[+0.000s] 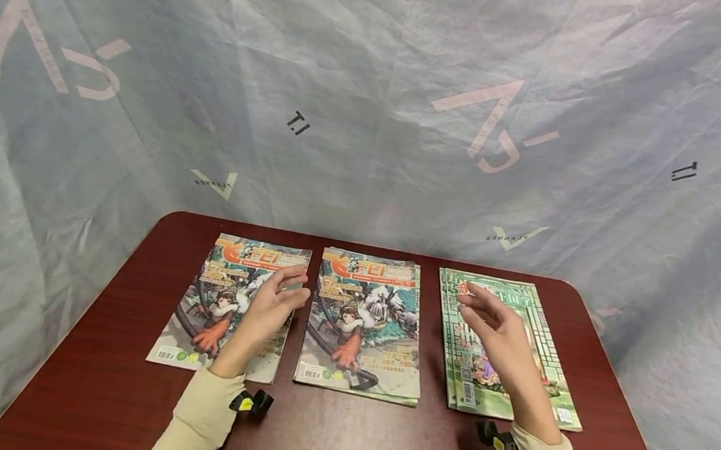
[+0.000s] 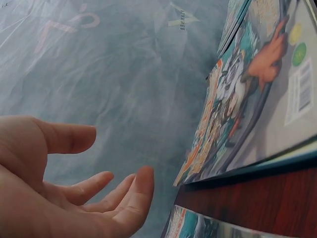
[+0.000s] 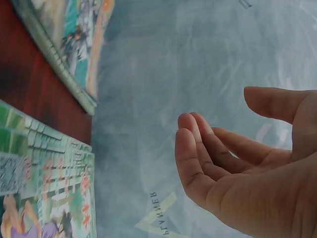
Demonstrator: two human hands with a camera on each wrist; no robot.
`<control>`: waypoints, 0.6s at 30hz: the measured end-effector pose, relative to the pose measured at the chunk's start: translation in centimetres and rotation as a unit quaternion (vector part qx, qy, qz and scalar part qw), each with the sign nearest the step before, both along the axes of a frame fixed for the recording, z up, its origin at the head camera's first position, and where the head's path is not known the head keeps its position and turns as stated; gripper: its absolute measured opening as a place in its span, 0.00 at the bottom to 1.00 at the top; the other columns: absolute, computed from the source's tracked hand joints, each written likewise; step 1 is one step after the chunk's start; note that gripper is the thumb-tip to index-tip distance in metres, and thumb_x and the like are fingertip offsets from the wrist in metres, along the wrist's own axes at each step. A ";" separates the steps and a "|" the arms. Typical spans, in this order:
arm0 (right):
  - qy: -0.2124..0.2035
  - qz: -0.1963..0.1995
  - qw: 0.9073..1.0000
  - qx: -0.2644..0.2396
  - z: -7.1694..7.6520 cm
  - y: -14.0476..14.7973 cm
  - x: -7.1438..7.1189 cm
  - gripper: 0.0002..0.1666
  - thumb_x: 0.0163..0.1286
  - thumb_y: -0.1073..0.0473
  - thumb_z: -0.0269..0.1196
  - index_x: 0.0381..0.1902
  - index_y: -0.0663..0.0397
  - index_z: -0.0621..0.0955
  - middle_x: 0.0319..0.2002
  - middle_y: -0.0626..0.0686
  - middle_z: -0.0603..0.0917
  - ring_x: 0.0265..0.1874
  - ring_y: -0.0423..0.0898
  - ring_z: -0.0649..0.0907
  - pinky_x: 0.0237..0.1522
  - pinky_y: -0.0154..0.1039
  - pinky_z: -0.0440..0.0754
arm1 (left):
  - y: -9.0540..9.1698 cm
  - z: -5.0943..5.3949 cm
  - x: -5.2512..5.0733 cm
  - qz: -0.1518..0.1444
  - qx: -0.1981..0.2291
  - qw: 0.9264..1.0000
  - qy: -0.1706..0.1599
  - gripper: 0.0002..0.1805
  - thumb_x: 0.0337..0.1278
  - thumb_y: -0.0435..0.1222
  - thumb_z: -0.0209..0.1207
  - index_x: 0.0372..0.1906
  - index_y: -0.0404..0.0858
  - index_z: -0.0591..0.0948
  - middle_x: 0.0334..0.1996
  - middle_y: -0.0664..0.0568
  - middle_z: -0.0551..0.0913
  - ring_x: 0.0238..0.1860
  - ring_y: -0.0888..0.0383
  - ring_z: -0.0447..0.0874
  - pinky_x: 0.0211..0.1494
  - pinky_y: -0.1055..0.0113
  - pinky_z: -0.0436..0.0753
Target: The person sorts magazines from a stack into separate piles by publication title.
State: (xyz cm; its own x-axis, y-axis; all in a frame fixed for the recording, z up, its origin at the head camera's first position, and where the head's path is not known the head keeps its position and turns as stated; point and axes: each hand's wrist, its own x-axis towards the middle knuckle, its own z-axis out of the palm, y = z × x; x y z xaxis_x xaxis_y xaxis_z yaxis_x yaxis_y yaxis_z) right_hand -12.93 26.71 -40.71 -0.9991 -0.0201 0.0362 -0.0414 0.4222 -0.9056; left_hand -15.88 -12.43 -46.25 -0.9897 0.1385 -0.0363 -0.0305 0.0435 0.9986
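My left hand [image 1: 269, 307] hovers over the left magazine [image 1: 203, 325], fingers loosely bent and nothing held; the left wrist view shows the same hand [image 2: 74, 188] with thumb and fingers apart. Over the green magazine stack [image 1: 553, 343] on the right is my right hand [image 1: 500, 332], likewise holding nothing. In the right wrist view its thumb stands well away from the fingers [image 3: 185, 148]. Between the hands lies a middle stack of magazines [image 1: 360, 322], its top cover matching the left one, with a green edge showing beneath.
All the magazines lie on a dark red table [image 1: 102, 332] with rounded far corners. A grey printed sheet [image 1: 368, 114] hangs behind the table and along its sides. Each wrist wears a small black camera, such as the left one [image 1: 262, 403].
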 end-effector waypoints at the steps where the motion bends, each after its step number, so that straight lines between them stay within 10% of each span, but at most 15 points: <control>1: -0.005 0.003 1.000 -0.001 0.0 -0.1 0.0 0.33 0.89 0.56 0.62 0.85 0.56 0.71 0.70 0.64 0.82 0.59 0.26 0.82 0.59 0.22 0.79 | -0.1 0.0 0.0 -0.002 -0.004 1.000 0.001 0.32 0.86 0.30 0.57 0.84 0.28 0.63 0.79 0.25 0.67 0.78 0.29 0.70 0.76 0.38 0.77; 18: -0.037 0.029 0.999 0.009 -1.8 -1.1 -0.9 0.34 0.87 0.63 0.62 0.84 0.66 0.69 0.69 0.70 0.82 0.69 0.64 0.82 0.58 0.25 0.79 | 0.0 -1.0 -0.2 -0.015 -0.183 0.983 -0.014 0.32 0.84 0.33 0.61 0.82 0.25 0.68 0.69 0.29 0.81 0.67 0.32 0.83 0.62 0.45 0.89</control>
